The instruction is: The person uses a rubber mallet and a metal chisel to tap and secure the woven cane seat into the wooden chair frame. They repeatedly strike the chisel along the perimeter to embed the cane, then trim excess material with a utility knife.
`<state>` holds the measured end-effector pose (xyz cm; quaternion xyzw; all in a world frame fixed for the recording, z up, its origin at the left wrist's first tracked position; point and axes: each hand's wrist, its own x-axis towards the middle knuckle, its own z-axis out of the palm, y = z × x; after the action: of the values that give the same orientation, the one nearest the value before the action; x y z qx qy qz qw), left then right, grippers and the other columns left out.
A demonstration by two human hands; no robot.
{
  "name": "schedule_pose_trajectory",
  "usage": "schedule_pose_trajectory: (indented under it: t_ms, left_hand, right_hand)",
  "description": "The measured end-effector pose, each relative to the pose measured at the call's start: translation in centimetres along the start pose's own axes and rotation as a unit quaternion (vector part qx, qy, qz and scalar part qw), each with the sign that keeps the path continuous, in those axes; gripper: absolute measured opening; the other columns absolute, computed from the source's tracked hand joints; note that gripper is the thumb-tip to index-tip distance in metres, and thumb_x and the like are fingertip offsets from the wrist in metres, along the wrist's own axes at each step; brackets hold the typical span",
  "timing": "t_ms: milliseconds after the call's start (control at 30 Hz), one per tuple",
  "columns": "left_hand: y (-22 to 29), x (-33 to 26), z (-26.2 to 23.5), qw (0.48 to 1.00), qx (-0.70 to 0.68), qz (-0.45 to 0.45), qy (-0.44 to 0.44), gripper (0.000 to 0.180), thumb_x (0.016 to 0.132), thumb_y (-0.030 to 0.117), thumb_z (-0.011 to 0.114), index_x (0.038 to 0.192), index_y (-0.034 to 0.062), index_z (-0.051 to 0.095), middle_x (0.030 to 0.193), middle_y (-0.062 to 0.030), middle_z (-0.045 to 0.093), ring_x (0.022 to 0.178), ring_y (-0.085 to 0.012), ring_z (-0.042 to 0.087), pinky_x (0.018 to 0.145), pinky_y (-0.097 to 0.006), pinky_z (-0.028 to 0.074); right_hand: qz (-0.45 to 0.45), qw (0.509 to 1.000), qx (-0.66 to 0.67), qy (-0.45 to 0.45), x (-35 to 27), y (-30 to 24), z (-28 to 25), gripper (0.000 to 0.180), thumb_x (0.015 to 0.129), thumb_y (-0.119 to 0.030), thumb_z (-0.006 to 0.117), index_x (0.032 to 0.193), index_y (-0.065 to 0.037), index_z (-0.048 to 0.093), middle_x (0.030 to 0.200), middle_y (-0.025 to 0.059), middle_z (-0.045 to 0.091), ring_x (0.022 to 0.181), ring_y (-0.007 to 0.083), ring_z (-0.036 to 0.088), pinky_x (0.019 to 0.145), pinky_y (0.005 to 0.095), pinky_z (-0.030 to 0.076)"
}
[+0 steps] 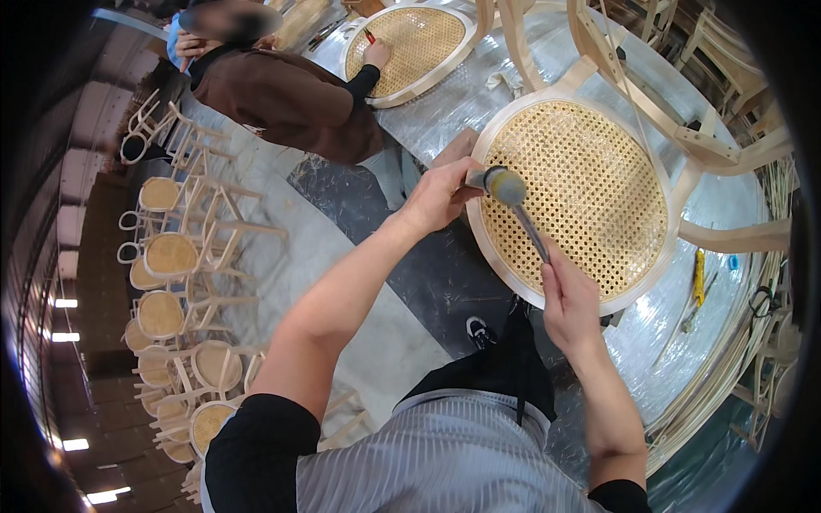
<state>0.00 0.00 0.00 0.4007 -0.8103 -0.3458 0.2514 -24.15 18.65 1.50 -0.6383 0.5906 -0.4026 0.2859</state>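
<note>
A pale wooden chair lies on a table wrapped in clear plastic, its round seat frame [650, 282] filled with woven cane webbing [581, 192]. My right hand [569, 303] grips the handle of a hammer [510, 192], whose grey head sits over the left rim of the seat. My left hand [438, 195] rests on that same rim, its fingers pinching a small tool right beside the hammer head. The chair's legs [684, 128] stick up at the far right.
A co-worker in a brown top [291, 98] leans over a second cane seat [415, 47] at the far end of the table. Several finished chairs [171, 282] stand stacked on the floor at left. A yellow tool [699, 278] and cane strips lie at right.
</note>
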Motion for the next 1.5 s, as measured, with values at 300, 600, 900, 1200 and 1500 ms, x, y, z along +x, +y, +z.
schedule_pose_trajectory:
  t_ms: [300, 600, 900, 1200, 1500]
  left_hand:
    - [-0.9, 3.0, 2.1, 0.998, -0.031, 0.034, 0.043, 0.036, 0.095, -0.012, 0.072, 0.124, 0.0071, 0.066, 0.106, -0.0135, 0.077, 0.106, -0.0248, 0.077, 0.087, -0.035, 0.060]
    - [-0.7, -0.2, 2.2, 0.998, -0.044, -0.035, 0.009, 0.041, 0.097, -0.017, 0.067, 0.131, 0.0064, 0.066, 0.113, -0.0054, 0.076, 0.104, -0.0122, 0.071, 0.089, -0.028, 0.057]
    - [-1.0, -2.2, 2.5, 0.998, -0.052, -0.035, 0.025, 0.039, 0.098, -0.018, 0.064, 0.129, 0.0052, 0.066, 0.112, -0.0063, 0.077, 0.107, -0.0137, 0.074, 0.092, -0.030, 0.060]
    - [-1.1, -3.6, 3.0, 0.998, -0.044, -0.044, 0.028, 0.041, 0.098, -0.019, 0.064, 0.131, 0.0052, 0.064, 0.110, -0.0063, 0.077, 0.106, -0.0120, 0.072, 0.093, -0.028, 0.059]
    - [-2.0, -5.1, 4.0, 0.992, -0.106, -0.027, 0.069, 0.031, 0.101, -0.009, 0.071, 0.128, 0.0067, 0.066, 0.107, -0.0044, 0.076, 0.101, -0.0092, 0.069, 0.084, -0.028, 0.057]
  right_hand:
    - [0.007, 0.999, -0.043, -0.002, 1.3, 0.5, -2.5, 0.042, 0.104, 0.001, 0.062, 0.146, 0.001, 0.064, 0.115, 0.0259, 0.075, 0.098, 0.0395, 0.077, 0.087, 0.0410, 0.059]
    - [-0.065, 0.997, -0.011, 0.037, -0.7, 0.5, -0.7, 0.043, 0.103, 0.003, 0.063, 0.146, 0.003, 0.063, 0.118, 0.0264, 0.076, 0.099, 0.0389, 0.077, 0.090, 0.0413, 0.059]
    - [-0.062, 0.995, 0.018, 0.077, -1.8, 0.1, -0.1, 0.039, 0.105, 0.002, 0.062, 0.144, 0.004, 0.064, 0.112, 0.0272, 0.075, 0.094, 0.0345, 0.078, 0.086, 0.0403, 0.059]
    - [-0.048, 0.996, 0.040, 0.062, -2.3, -0.8, 0.2, 0.039, 0.106, 0.000, 0.062, 0.144, 0.002, 0.065, 0.116, 0.0251, 0.077, 0.094, 0.0362, 0.078, 0.085, 0.0384, 0.060]
    - [-0.098, 0.991, 0.025, 0.092, -3.0, -1.2, 0.2, 0.041, 0.104, 0.003, 0.064, 0.144, 0.002, 0.065, 0.117, 0.0264, 0.077, 0.100, 0.0386, 0.079, 0.089, 0.0400, 0.061]
